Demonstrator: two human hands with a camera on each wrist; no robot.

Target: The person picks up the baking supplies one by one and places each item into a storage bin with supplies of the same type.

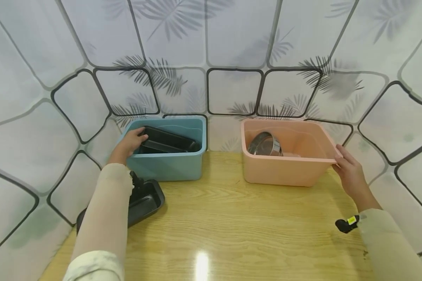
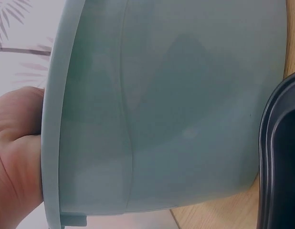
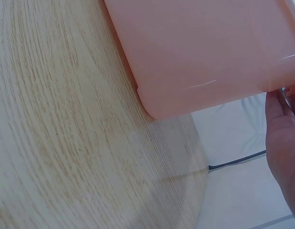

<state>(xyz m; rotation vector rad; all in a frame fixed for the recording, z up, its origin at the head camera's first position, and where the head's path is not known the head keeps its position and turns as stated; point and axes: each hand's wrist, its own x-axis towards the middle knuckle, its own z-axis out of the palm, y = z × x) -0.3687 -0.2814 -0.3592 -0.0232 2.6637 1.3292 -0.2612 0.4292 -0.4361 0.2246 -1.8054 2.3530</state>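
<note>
In the head view, my left hand [image 1: 129,143] reaches over the left side of the blue bin [image 1: 167,168] and pinches the near end of a black loaf pan [image 1: 168,140] lying tilted inside. The left wrist view shows this hand [image 2: 16,157] behind the bin's rim, its fingertips hidden. At the right, my right hand [image 1: 349,171] grips the rim corner of the pink bin [image 1: 281,171], thumb above and fingers below. A round, shiny metal piece with a tall rim [image 1: 265,144] leans inside the pink bin.
A second black baking pan [image 1: 145,203] lies on the wooden table [image 1: 232,218] in front of the blue bin, partly covered by my left forearm. Patterned cloth [image 1: 233,93] rises behind and beside the bins. A gap separates the two bins.
</note>
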